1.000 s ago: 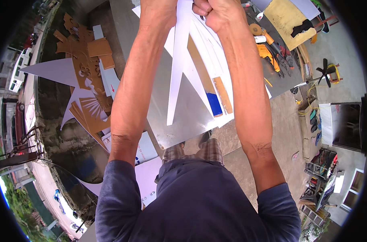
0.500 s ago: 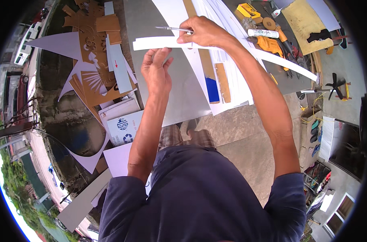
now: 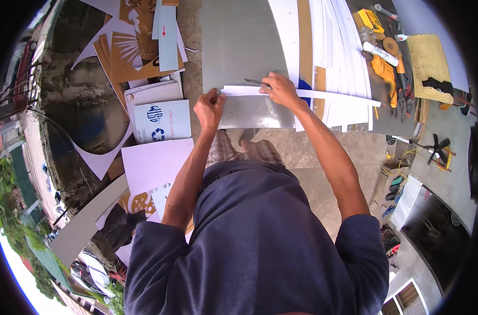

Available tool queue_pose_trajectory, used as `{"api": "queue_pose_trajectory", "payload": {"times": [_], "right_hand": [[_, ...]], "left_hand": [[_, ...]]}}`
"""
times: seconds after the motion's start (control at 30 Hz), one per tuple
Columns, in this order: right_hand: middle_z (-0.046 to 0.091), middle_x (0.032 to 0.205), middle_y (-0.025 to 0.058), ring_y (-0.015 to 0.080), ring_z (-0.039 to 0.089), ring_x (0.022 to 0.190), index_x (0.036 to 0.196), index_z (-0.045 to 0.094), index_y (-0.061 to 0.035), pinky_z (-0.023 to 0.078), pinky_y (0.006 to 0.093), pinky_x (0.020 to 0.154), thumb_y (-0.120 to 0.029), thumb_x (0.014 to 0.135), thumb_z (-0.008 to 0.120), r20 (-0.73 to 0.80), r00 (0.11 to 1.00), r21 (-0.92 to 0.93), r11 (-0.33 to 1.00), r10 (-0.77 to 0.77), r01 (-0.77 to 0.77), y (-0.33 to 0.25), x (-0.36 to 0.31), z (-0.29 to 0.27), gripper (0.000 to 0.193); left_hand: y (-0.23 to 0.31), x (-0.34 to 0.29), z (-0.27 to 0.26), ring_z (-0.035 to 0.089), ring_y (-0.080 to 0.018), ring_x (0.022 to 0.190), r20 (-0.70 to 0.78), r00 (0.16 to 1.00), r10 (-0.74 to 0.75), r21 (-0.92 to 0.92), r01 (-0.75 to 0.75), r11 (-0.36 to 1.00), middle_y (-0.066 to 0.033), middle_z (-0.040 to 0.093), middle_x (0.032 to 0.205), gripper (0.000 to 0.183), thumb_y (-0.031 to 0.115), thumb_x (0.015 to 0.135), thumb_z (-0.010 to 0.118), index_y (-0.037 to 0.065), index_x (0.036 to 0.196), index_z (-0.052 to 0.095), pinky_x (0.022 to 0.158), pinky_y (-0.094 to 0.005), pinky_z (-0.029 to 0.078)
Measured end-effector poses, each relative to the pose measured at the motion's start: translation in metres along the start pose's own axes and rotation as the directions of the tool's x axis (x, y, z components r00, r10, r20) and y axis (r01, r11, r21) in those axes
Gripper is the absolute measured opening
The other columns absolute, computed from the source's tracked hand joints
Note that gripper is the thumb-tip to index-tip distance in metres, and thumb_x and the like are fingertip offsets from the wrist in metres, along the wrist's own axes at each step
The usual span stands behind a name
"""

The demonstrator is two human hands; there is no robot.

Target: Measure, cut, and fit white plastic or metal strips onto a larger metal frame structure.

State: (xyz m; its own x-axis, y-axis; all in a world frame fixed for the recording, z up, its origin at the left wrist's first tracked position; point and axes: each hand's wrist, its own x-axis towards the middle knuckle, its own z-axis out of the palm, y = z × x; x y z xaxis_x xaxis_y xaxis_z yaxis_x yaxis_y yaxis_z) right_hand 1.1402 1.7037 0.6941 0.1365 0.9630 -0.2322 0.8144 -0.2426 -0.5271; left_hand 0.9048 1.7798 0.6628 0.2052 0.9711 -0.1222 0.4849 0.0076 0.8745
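A long, narrow white strip [image 3: 333, 96] lies crosswise over the grey metal sheet [image 3: 239, 47], close to its near edge. My left hand [image 3: 210, 109] is closed at the strip's left end, thumb and fingertips pinched together there. My right hand [image 3: 282, 91] grips a slim cutter knife [image 3: 255, 82], its pointed blade aimed left, just beyond the strip. The same hand's lower fingers rest on the strip. To the right, the strip runs on over a stack of long white strips [image 3: 341, 58].
Right of the stack lie an orange power drill [image 3: 384, 73], a white tube [image 3: 380, 53], a yellow box [image 3: 370, 20] and a pencil [image 3: 376, 113]. At left are cut brown panels [image 3: 136, 47], a printed light-blue board [image 3: 163, 119] and a pale sheet [image 3: 157, 157].
The white strip has come nearer my body, and both hands came with it. My left fingers, loosely spread below the strip before, are now pinched at its end. The whole view has shifted.
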Motion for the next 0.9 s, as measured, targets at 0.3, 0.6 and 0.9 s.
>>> {"api": "queue_pose_trajectory", "payload": {"times": [0.3,0.6,0.9], "right_hand": [[0.061,0.102,0.0043,0.0242,0.066,0.085,0.11,0.067,-0.0085,0.053,0.0357,0.072,-0.026,0.079,0.075,-0.202,0.979,0.088,0.996,0.019,-0.001,-0.011,-0.024,0.013,0.037],[0.059,0.105,0.0009,0.0129,0.067,0.08,0.111,0.067,-0.0079,0.055,0.0286,0.07,-0.009,0.079,0.076,-0.125,0.988,0.077,0.992,-0.095,0.105,-0.005,-0.02,0.019,0.033],[0.059,0.1,0.0021,0.0129,0.066,0.075,0.108,0.07,-0.0061,0.053,0.0278,0.067,-0.008,0.077,0.078,-0.193,0.98,0.093,0.993,-0.051,0.07,-0.011,-0.022,0.03,0.033]], "left_hand": [[0.006,0.001,0.002,0.069,-0.0253,0.071,-0.001,0.999,-0.037,-0.023,0.037,0.999,-0.0182,0.07,0.08,0.032,0.011,0.07,0.079,-0.002,0.099,0.071,0.069,-0.0329,0.053],[0.017,-0.012,0.008,0.07,-0.0226,0.07,-0.048,0.978,-0.204,-0.087,0.199,0.976,-0.0185,0.071,0.08,0.03,0.012,0.071,0.078,-0.002,0.096,0.072,0.069,-0.031,0.054],[0.021,-0.021,0.018,0.068,-0.0197,0.067,-0.185,0.947,-0.263,-0.111,0.246,0.963,-0.0157,0.07,0.082,0.032,0.012,0.069,0.081,-0.004,0.096,0.073,0.065,-0.0302,0.054]]}}
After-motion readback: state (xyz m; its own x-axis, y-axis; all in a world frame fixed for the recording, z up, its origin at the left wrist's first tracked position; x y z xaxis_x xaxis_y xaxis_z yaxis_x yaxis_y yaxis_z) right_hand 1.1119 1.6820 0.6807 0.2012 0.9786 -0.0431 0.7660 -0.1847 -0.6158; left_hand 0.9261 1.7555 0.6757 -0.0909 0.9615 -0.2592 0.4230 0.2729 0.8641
